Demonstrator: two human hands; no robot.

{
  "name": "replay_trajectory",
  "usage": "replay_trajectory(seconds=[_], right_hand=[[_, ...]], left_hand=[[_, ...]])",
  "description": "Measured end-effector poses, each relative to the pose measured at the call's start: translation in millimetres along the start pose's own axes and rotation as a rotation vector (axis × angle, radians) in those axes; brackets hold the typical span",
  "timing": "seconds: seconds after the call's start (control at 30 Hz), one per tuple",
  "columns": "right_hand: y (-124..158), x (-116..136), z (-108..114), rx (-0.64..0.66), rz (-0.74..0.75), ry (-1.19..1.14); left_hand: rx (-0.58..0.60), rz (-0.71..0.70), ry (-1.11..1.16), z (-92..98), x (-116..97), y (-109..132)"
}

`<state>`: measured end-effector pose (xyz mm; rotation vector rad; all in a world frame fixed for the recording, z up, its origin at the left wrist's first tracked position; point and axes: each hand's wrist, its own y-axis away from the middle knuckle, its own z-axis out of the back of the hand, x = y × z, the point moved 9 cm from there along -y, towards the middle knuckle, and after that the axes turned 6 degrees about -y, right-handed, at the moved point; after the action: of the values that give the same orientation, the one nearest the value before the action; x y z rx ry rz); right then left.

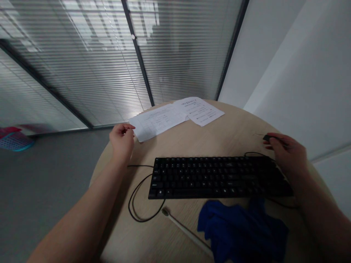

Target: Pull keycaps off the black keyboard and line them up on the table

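My left hand (122, 138) hovers over the left part of the round wooden table (233, 131), fingers curled together near the corner of a printed paper sheet (157, 122); whether it pinches the sheet is unclear. My right hand (287, 151) rests on a black mouse (267, 138) at the right end of the black keyboard (216, 177). The keyboard lies across the middle of the table between both hands.
A second paper sheet (201, 109) lies at the far edge. A black cable (139, 201) loops left of the keyboard. A blue cloth (241, 228) and a thin white brush (183, 228) lie near me. Window blinds and a white wall stand behind the table.
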<state>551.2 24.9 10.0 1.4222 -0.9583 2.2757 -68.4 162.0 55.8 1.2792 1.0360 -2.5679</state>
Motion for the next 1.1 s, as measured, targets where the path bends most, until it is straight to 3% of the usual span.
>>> replay_trajectory(seconds=[0.1,0.43,1.1], right_hand=[[0,1,2,-0.032,0.022,-0.035],[1,2,3,-0.032,0.028,-0.03],[5,10,1,-0.02,-0.035,0.009]], left_hand=[[-0.046,-0.002,0.117,4.0,0,1],[-0.045,0.028,0.212,2.8,-1,1],[-0.07,0.009,0.129,6.5,9,-1]])
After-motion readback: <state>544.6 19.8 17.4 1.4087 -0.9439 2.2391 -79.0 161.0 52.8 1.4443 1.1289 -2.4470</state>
